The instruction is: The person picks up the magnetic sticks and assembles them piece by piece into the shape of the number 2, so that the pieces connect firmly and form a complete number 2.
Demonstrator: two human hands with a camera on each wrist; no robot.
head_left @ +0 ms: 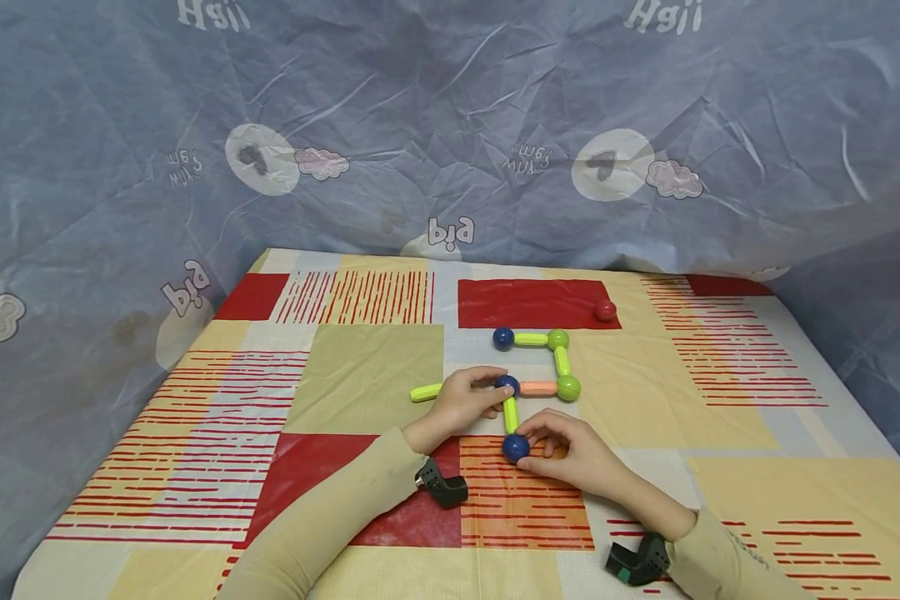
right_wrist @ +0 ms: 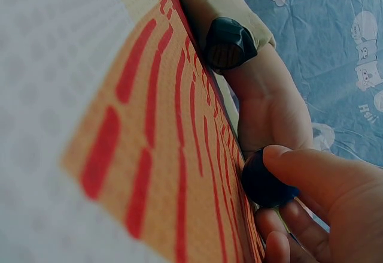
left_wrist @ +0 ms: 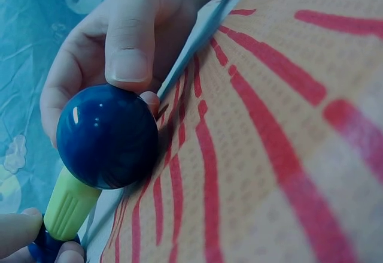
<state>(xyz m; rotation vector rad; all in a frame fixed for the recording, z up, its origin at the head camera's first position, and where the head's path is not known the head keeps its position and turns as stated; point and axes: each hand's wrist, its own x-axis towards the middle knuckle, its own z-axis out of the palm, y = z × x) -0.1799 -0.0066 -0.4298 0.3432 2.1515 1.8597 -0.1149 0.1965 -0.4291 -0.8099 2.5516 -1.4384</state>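
My left hand [head_left: 461,402] pinches a blue ball [head_left: 507,384] at a corner of a chain of balls and rods. A yellow-green rod [head_left: 511,414] runs from that ball toward me to another blue ball [head_left: 516,448]. That nearer ball [left_wrist: 108,136] is gripped between the thumb and fingers of my right hand [head_left: 577,450]. From the left-hand ball a salmon rod [head_left: 537,388] leads right to a green ball [head_left: 567,387]. Further along come a green rod [head_left: 562,361], a second green ball [head_left: 558,340], another rod [head_left: 531,339] and a blue end ball [head_left: 503,337].
A loose-looking yellow-green rod [head_left: 426,392] lies left of my left hand, its right end close to the fingers. Toward the back right sits a red ball [head_left: 605,310]. The patterned tablecloth [head_left: 375,358] covers the table, and a grey-blue printed sheet [head_left: 435,100] hangs behind it.
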